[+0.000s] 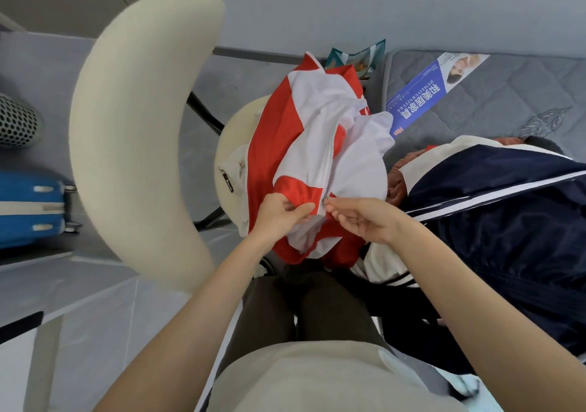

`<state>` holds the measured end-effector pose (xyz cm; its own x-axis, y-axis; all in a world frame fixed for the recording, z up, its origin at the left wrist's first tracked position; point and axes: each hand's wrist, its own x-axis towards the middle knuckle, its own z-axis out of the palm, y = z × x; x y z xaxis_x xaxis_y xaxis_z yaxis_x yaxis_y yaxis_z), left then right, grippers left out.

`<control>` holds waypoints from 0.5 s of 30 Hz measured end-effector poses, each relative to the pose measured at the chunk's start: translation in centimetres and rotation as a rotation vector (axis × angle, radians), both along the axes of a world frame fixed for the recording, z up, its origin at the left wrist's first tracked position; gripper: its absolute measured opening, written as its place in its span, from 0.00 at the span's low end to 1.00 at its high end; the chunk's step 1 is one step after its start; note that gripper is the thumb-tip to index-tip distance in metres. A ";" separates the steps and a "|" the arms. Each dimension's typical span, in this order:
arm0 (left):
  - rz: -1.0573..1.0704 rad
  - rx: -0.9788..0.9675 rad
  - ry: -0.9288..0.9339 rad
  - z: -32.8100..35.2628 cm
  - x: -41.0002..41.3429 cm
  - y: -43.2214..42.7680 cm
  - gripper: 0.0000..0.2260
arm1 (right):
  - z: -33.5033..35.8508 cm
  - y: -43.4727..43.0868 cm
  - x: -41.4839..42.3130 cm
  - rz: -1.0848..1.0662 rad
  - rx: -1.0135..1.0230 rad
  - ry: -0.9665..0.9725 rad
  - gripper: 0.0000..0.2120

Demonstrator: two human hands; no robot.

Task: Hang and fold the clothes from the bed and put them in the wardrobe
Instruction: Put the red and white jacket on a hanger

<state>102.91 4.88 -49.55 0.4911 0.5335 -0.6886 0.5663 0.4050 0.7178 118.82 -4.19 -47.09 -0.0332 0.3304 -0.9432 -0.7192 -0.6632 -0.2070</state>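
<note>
Pale grey floor tiles (95, 300) lie underfoot. Both bare forearms reach forward to the red and white jacket (317, 132), which is bunched over the seat of a cream chair (139, 126) just beside the bed. The left hand (282, 212) grips the red hem with its fingers curled. The right hand (364, 221) pinches the zipper (326, 200) at its lower end — thumb against forefinger. To the right, a navy jacket (507, 205) is spread on the grey quilted mattress (507, 94). A blue suitcase (28, 208) stands far left.

Smooth cloth jacket (320, 145), quilted mattress (494, 94)
</note>
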 end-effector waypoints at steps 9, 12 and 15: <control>0.063 0.078 0.244 -0.7 -4.2 -0.3 0.06 | 0.2 4.9 2.2 -0.218 0.059 -0.173 0.03; -0.012 0.233 0.322 -0.3 -5.1 -0.1 0.05 | 0.7 5.4 1.0 0.146 0.102 -0.245 0.05; -0.324 0.560 0.493 0.5 -5.0 -0.2 0.17 | 1.3 5.6 1.3 0.345 0.120 -0.288 0.05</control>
<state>97.95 4.69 -49.04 0.3905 0.7460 -0.5394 0.8976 -0.1783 0.4032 120.15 1.37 -45.80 0.0971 0.4535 -0.8859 -0.3626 -0.8128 -0.4559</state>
